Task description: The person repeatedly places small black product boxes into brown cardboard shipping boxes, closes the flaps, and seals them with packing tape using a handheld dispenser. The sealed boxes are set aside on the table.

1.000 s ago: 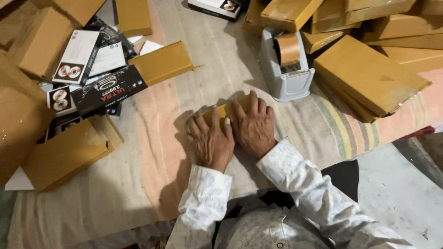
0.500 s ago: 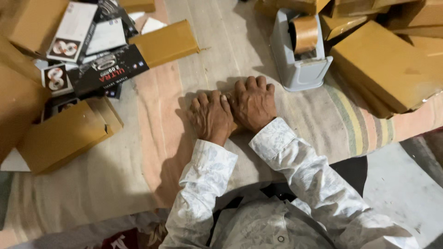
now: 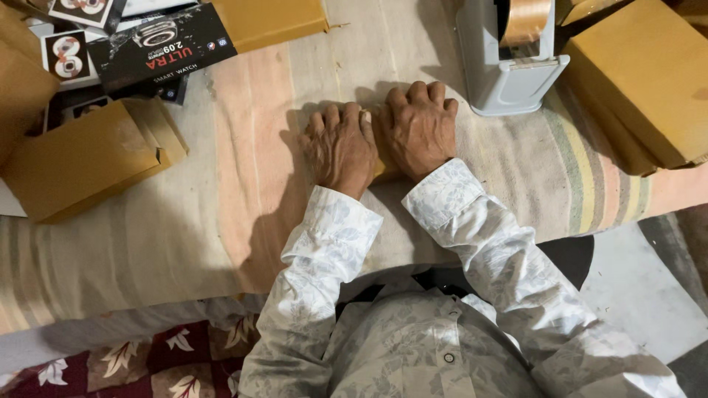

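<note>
Striped cloth [image 3: 221,221] in pale pink, beige and faded green spread over the work surface, floral red fabric [image 3: 133,365] along the near edge

Left hand [image 3: 341,147] flat, palm down, fingers stretched forward and close together; right hand [image 3: 422,127] flat beside it, knuckles raised a little, fingers curled at the tips; both pressing down on a small yellow-brown package [image 3: 381,168], nearly all of it hidden beneath the palms, only a thin sliver showing in the gap between the wrists; no pinch, no clasp, just flat pressure from above, thumbs side by side and nearly touching

Grey tape dispenser [image 3: 509,74] just beyond the right hand, roll of brown packing tape [image 3: 525,21] seated in its top

Stack of yellow-brown parcels [image 3: 641,81] to the right of the dispenser, well apart from the hands

To the left, an open yellow-brown envelope [image 3: 81,158] lying flap up; behind it a black product box [image 3: 162,48] and smaller black-and-white boxes [image 3: 66,55] partly overlapped; another yellow-brown parcel [image 3: 269,21] at the top edge

White patterned sleeves [image 3: 324,250] covering both forearms down to the wrists
</note>
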